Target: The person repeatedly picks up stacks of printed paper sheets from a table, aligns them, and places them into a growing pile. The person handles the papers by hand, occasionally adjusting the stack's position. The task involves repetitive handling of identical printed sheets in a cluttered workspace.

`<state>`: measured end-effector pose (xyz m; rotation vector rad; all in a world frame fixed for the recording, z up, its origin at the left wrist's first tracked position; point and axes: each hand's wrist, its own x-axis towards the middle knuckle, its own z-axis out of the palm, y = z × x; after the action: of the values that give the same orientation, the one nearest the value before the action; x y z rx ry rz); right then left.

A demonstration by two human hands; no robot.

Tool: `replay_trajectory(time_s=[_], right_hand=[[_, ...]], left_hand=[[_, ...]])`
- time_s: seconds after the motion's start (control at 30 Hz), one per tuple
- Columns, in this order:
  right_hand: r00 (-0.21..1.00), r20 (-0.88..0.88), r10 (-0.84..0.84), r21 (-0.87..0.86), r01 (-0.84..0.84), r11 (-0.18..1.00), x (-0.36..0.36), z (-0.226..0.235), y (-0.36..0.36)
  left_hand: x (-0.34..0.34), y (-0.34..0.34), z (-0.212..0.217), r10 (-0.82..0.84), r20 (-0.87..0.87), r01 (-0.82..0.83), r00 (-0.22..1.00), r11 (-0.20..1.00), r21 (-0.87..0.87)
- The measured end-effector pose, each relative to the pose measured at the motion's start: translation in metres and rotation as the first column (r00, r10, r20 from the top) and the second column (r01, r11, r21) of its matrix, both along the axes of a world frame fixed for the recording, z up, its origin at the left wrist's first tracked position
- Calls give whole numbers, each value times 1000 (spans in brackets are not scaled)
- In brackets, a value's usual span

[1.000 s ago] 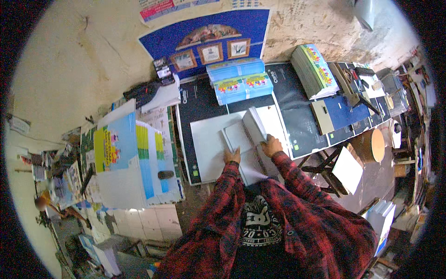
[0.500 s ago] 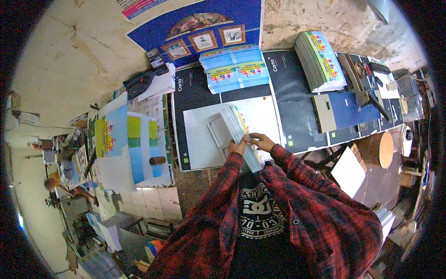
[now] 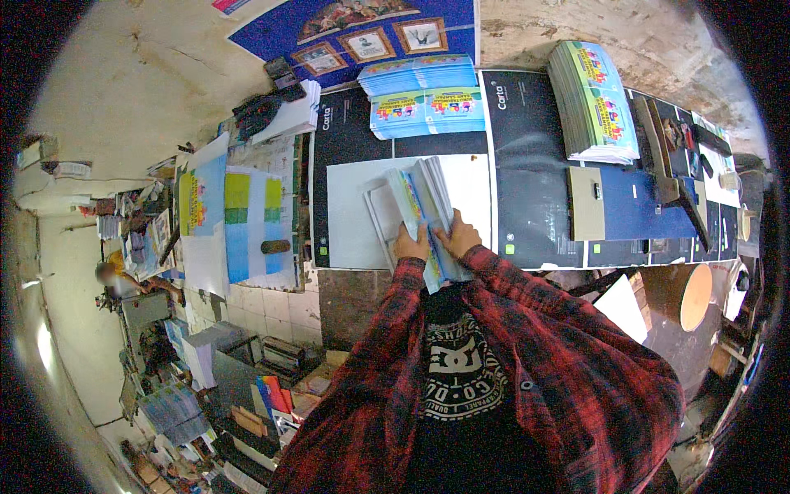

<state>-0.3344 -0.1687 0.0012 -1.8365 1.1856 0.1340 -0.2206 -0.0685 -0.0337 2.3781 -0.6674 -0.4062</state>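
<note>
My two hands hold a bundle of printed booklets [image 3: 405,188] with blue, yellow and green covers, above a white board on the table. The bundle is parted lengthwise, its halves fanning apart toward the far end. My left hand [image 3: 411,243] is closed round the left part. On the right part [image 3: 436,185], whose pale page edges show, my right hand [image 3: 459,235] has its fingers wrapped. Beneath the bundle, more pale sheets [image 3: 378,218] lie on the white board [image 3: 346,185].
Stacks of printed booklets [image 3: 424,115] stand behind the board, and a taller stack [image 3: 591,103] stands at the far right. Farther right are a blue board [image 3: 629,202] and metal bars [image 3: 650,136]. A cylindrical object [image 3: 276,246] sits on the left table. Someone [image 3: 123,276] is at far left.
The bundle was one narrow closed block with my hands close together. Now it is split into two parts, and my right hand has shifted onto the right one. The view has tilted slightly.
</note>
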Motion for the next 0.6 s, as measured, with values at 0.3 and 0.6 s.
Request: replay_trajectory(time_s=[0.3, 0.6], right_hand=[[945, 328, -20, 216, -54, 975, -23, -14, -9], [1000, 9, -14, 77, 13, 997, -22, -16, -8]], left_hand=[[-7, -23, 28, -50, -73, 58, 996, 992, 109], [-27, -24, 55, 7, 67, -22, 998, 973, 231]])
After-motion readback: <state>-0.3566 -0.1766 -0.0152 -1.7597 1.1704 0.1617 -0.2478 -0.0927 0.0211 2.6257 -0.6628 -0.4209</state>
